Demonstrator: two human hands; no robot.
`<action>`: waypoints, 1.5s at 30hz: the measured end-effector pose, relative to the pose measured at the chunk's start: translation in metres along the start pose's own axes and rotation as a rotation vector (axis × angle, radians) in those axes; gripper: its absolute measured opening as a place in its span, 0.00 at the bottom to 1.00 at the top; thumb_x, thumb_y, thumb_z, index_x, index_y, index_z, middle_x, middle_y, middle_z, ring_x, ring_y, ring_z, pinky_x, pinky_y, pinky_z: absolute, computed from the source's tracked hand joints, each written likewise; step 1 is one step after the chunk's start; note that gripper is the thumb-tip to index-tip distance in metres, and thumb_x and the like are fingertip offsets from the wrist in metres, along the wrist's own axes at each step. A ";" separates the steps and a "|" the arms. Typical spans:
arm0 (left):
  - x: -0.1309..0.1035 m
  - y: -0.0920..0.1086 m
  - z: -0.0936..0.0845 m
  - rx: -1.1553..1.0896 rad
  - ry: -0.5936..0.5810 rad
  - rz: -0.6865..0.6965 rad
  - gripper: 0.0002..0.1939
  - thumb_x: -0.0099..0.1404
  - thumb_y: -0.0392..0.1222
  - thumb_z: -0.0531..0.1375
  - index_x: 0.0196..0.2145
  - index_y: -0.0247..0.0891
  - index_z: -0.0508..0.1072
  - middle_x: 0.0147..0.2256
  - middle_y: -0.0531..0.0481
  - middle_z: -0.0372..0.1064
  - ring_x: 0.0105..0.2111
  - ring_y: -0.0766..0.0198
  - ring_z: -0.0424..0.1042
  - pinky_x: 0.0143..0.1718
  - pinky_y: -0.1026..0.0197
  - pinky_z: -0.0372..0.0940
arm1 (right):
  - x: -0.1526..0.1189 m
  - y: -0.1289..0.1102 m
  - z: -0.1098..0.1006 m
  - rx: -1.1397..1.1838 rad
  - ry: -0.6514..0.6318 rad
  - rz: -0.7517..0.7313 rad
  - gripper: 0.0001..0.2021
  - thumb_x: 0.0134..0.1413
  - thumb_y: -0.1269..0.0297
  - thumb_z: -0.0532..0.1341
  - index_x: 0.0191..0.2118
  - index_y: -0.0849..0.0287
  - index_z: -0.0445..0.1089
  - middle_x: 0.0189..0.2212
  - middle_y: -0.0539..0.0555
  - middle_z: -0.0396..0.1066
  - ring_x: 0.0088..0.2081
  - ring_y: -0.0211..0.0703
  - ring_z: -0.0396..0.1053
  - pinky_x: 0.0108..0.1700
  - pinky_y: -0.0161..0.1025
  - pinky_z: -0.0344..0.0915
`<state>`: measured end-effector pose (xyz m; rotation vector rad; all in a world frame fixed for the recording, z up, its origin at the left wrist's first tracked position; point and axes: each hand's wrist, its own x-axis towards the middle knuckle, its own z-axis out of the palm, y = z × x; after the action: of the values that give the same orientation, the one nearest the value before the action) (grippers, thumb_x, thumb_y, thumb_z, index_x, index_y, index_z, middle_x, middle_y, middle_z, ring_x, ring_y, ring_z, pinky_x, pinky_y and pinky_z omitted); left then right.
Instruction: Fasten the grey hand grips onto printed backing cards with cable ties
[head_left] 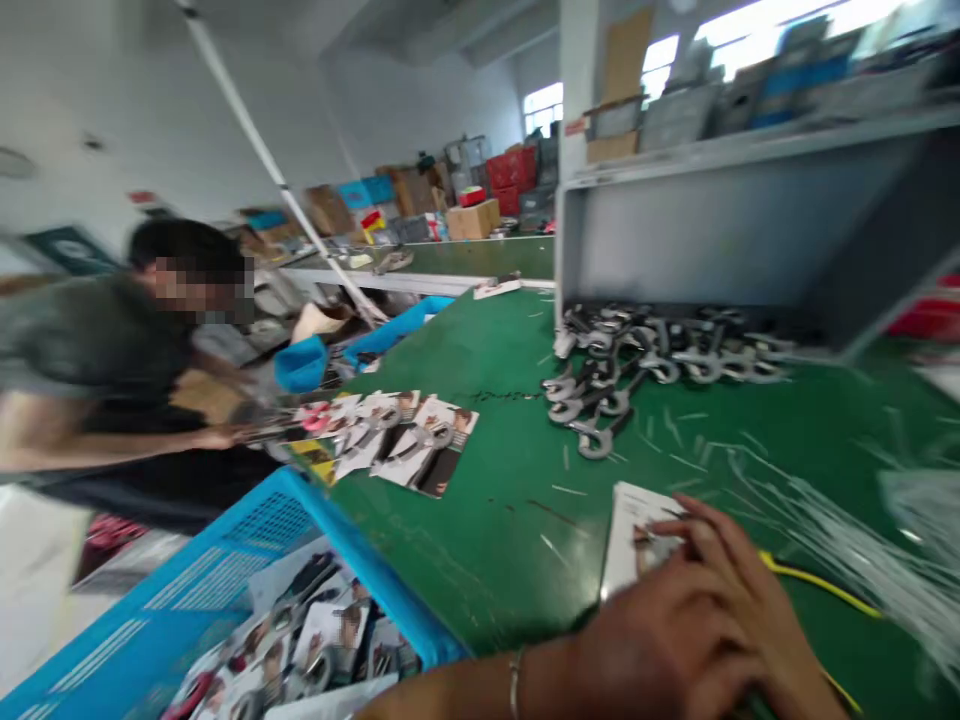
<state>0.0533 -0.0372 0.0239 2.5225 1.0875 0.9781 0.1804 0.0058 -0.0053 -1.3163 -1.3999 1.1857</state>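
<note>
On green table (pixel 517 440), card (pixel 624 535) lay at 10 o'clock from nearer right hand (pixel 739 575), long edge 12-to-6; fingers extended over it; left hand (pixel 660 640) curled; both grips unclear.

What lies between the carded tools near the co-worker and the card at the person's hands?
The head view shows green tabletop with a few thin, pale scraps.

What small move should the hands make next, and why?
Perhaps ease the left hand back slightly while the right hand steadies the printed card. The left hand overlaps the right and covers the card's near end, while the right fingers lie over its edge, so I cannot tell what else is held there.
</note>
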 end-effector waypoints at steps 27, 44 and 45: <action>-0.021 -0.088 0.023 -0.044 -0.362 -0.884 0.17 0.64 0.51 0.58 0.45 0.37 0.64 0.29 0.50 0.71 0.30 0.58 0.73 0.31 0.63 0.59 | 0.070 0.074 -0.145 -1.290 -0.059 -0.033 0.09 0.62 0.70 0.54 0.36 0.63 0.71 0.36 0.61 0.71 0.38 0.49 0.70 0.36 0.39 0.61; 0.009 -0.057 -0.004 -0.097 -0.053 -0.300 0.11 0.70 0.40 0.53 0.41 0.38 0.75 0.38 0.46 0.75 0.40 0.57 0.70 0.45 0.55 0.63 | 0.041 -0.019 -0.078 0.162 -0.645 0.171 0.16 0.60 0.53 0.60 0.44 0.60 0.72 0.32 0.52 0.72 0.31 0.39 0.68 0.35 0.38 0.66; 0.005 -0.057 -0.005 -0.220 -0.019 -0.422 0.11 0.70 0.41 0.54 0.38 0.38 0.75 0.37 0.47 0.75 0.39 0.59 0.71 0.44 0.57 0.63 | 0.040 -0.015 -0.075 0.267 -0.609 0.211 0.17 0.60 0.53 0.60 0.47 0.60 0.71 0.34 0.53 0.72 0.30 0.38 0.68 0.34 0.37 0.67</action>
<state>0.0205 0.0063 0.0050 2.0112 1.3498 0.8934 0.2480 0.0519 0.0228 -0.9658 -1.4601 1.9582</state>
